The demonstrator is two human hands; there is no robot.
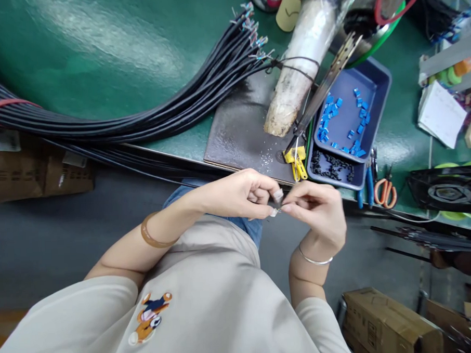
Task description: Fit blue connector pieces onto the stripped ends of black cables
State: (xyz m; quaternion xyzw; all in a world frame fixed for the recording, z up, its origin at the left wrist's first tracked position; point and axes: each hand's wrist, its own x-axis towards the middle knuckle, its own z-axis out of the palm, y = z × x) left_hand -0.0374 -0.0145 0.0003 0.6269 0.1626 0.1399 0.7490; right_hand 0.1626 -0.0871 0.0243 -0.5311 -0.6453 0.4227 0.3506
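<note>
My left hand point(252, 194) is closed in a pinch, with whitish coverings on the tips of its thumb and a finger. My right hand point(317, 207) pinches from the other side, and the fingertips of both hands meet over something small and dark, too small to name. Just beyond them, at the bench edge, lies a yellow tool point(296, 163). A dark mat point(237, 135) sprinkled with white bits is under it. Black cables point(170, 119) with stripped, coloured wire ends run across the bench to the left.
A blue-grey tray point(376, 95) holds small blue connectors point(324, 120) and black parts point(331, 167). Beside it lie blue-handled pliers point(369, 183) and orange-handled scissors point(384, 191). A wrapped white tube point(297, 75) leans over the mat. Cardboard boxes point(386, 323) stand on the floor.
</note>
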